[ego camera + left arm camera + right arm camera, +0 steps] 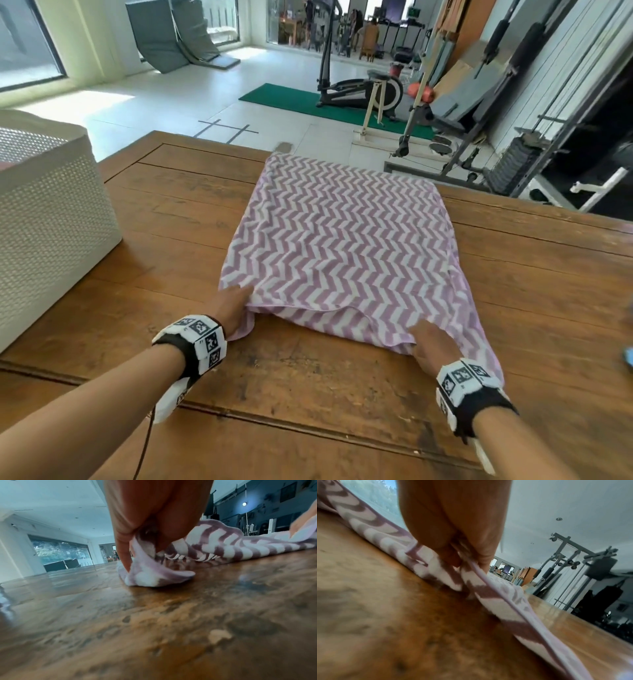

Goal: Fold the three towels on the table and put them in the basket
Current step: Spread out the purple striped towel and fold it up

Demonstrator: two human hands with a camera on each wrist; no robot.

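Lilac and white zigzag stripes cover the towel (337,236), which lies spread in doubled layers across the middle of the wooden bench (178,219), its far edge reaching the bench's far side. Of the two hands, the left hand (233,310) sits at the towel's near left corner; the left wrist view shows its thumb and fingers (123,553) pinching that corner, with the cloth bunched and its tip resting on the wood. The right hand (433,346) is at the near right corner, and the right wrist view shows its fingertips (483,557) pinching the hemmed edge, lifting it slightly off the bench. Between the two hands the upper layer's near edge sags in a shallow curve over the layer below. A white perforated basket (51,219) stands on the left part of the bench, well apart from the towel. Gym equipment (359,92) stands on the tiled floor beyond the bench.
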